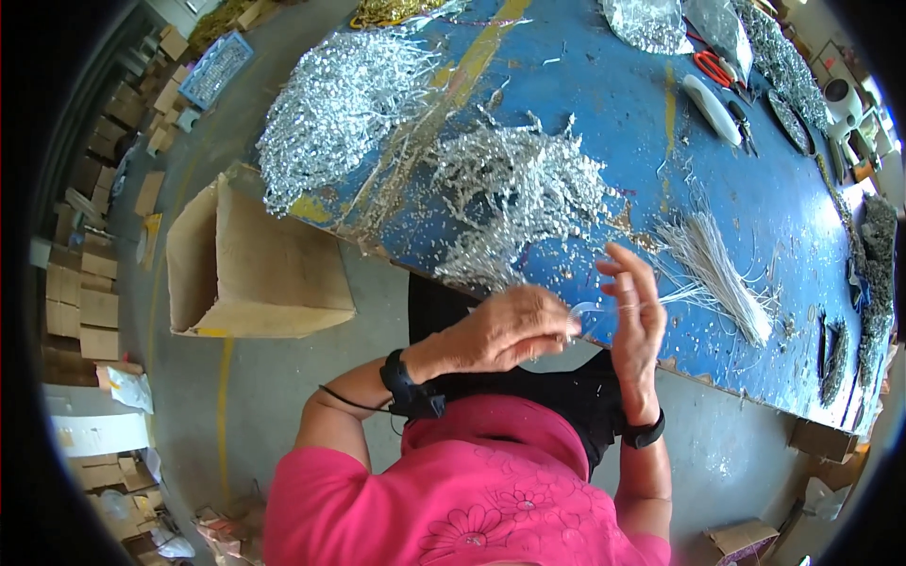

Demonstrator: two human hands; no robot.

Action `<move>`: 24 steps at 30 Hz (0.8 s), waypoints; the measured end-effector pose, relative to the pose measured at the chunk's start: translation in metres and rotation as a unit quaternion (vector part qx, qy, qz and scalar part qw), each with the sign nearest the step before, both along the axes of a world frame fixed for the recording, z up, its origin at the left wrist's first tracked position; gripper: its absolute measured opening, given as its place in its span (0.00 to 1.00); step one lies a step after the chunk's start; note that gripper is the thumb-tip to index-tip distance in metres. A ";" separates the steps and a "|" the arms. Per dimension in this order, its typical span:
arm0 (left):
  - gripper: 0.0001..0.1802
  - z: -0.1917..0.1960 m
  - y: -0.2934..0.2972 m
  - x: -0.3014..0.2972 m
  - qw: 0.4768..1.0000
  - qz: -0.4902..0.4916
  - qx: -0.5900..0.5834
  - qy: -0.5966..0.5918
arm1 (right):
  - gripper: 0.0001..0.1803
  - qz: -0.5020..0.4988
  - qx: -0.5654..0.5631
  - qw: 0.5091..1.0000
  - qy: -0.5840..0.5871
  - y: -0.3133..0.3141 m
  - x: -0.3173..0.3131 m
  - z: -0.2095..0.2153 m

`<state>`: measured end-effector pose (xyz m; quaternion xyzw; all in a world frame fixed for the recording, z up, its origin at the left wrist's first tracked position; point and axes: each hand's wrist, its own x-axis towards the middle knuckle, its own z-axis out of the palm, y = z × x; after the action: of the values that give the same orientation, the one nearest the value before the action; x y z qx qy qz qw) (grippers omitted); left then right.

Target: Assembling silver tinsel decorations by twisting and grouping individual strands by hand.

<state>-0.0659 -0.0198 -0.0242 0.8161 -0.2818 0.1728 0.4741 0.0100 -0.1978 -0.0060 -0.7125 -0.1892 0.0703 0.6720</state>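
Observation:
My left hand is closed in a pinch near the table's front edge. At its fingertips shows a thin, pale, curved strand, partly blurred. Close to its right, my right hand is raised with fingers stretched and slightly apart, and the strand passes toward it. Whether the right fingers touch the strand is hard to make out. Just beyond my hands lies a loose heap of silver tinsel strands. A bundle of thin white wires or threads rests to the right of my right hand.
A bigger silver tinsel pile sits at the left corner of the blue table. Red-handled pliers, a pale oblong tool and plastic bags lie at the far right. An open cardboard box stands left of the table.

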 end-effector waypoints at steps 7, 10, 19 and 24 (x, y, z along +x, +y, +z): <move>0.13 0.012 0.027 -0.014 0.956 -0.051 -0.156 0.242 | 0.22 0.176 -0.300 0.864 -0.363 0.051 0.024 -0.008; 0.14 0.023 0.052 -0.038 0.882 -0.134 -0.349 0.288 | 0.24 0.182 -0.316 0.849 -0.381 0.062 0.019 -0.014; 0.22 0.085 0.167 -0.057 0.914 0.177 -0.361 0.058 | 0.24 0.136 -0.320 0.872 -0.344 0.063 0.010 -0.017; 0.15 0.134 0.262 -0.047 0.866 0.346 -0.342 -0.113 | 0.23 0.147 -0.323 0.868 -0.347 0.070 0.003 -0.017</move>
<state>-0.1134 0.2421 0.1094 0.6226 0.0441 0.5023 0.5985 0.0131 -0.1282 -0.0232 -0.8320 -0.4798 -0.0265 0.2771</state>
